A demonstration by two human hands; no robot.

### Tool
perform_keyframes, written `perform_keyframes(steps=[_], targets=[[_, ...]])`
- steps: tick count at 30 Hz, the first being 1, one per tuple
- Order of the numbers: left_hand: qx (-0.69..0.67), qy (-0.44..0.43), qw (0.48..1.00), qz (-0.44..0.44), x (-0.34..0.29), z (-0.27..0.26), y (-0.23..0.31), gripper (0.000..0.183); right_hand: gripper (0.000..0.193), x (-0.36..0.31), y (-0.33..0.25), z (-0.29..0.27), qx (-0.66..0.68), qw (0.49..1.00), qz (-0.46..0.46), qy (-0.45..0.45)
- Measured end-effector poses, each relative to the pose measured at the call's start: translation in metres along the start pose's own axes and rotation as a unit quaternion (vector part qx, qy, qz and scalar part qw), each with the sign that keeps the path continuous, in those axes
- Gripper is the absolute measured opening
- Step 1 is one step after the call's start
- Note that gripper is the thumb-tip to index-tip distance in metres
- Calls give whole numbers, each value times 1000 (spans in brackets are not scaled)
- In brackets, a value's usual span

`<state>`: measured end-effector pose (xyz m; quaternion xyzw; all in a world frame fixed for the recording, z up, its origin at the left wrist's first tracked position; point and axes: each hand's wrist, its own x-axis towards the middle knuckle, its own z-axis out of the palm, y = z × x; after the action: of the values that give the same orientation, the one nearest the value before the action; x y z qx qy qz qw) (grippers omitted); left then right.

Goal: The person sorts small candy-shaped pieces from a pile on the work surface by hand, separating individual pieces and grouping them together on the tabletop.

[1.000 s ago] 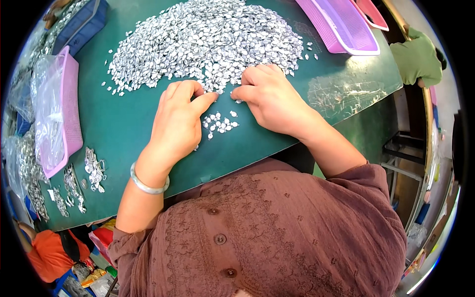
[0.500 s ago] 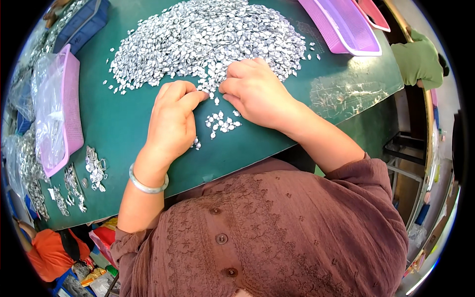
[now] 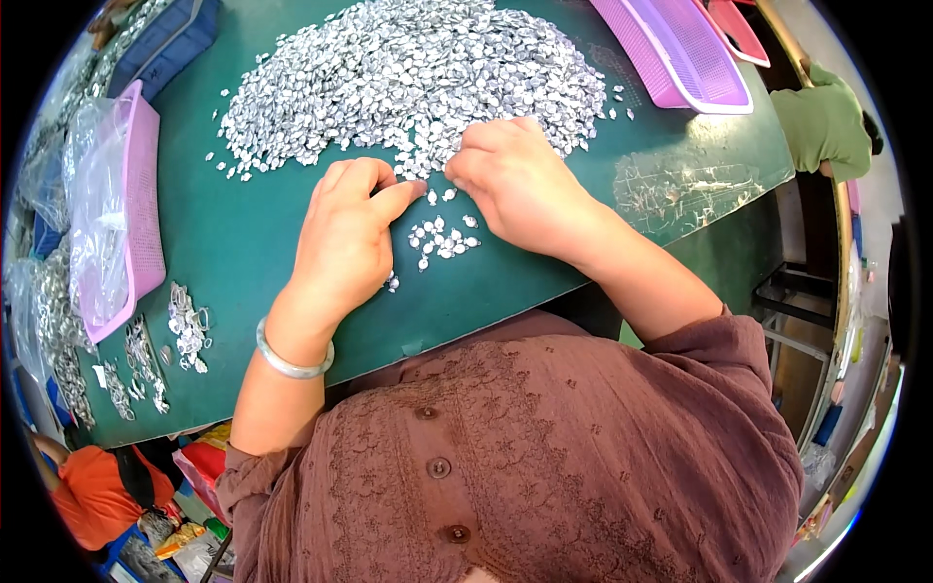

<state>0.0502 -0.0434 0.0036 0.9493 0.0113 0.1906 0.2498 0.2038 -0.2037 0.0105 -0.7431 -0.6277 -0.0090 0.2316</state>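
A wide heap of small silvery metal charms (image 3: 398,78) covers the far middle of the green table. At the near edge of that heap, my left hand (image 3: 345,223) has its fingers curled and its thumb pointing right, beside a single loose charm (image 3: 432,197). My right hand (image 3: 520,185) is closed too, its bent fingertips against the heap's near right edge. Whatever either hand pinches is too small or hidden. Nearer to me, between the hands, lies a small group of separate charms (image 3: 445,243); a few others (image 3: 392,283) peek out beside my left wrist.
A purple basket (image 3: 146,209) with clear plastic bags stands at the left, a blue crate (image 3: 160,49) behind it. Bundles of metal pieces (image 3: 190,325) lie near the left edge. Another purple basket (image 3: 671,58) is at the far right. People in green (image 3: 821,121) and orange (image 3: 97,496) are nearby.
My right hand has drawn slightly right, and my left thumb has shifted a little right. Another loose charm now shows between the hands, just off the heap.
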Motion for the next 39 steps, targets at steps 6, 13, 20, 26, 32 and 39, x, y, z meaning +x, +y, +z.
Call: perform_keyframes(steps=[6, 13, 20, 26, 32, 39], targets=[[-27, -5, 1000, -3, 0, -1, -2, 35, 8, -4, 4, 1, 39, 999, 1, 16], [-62, 27, 998, -19, -4, -2, -7, 34, 9, -6, 2, -2, 54, 998, -30, 31], [-66, 23, 997, -28, -5, -6, -8, 35, 15, -10, -3, -1, 66, 998, -23, 9], [-23, -28, 999, -16, -5, -6, -4, 37, 17, -11, -8, -2, 106, 993, -40, -39], [-53, -42, 998, -2, -5, -9, -8, 38, 19, -10, -10, 2, 81, 995, -48, -35], [21, -10, 1000, -10, -1, -4, -3, 42, 15, 7, -5, 8, 9, 1000, -24, 7]])
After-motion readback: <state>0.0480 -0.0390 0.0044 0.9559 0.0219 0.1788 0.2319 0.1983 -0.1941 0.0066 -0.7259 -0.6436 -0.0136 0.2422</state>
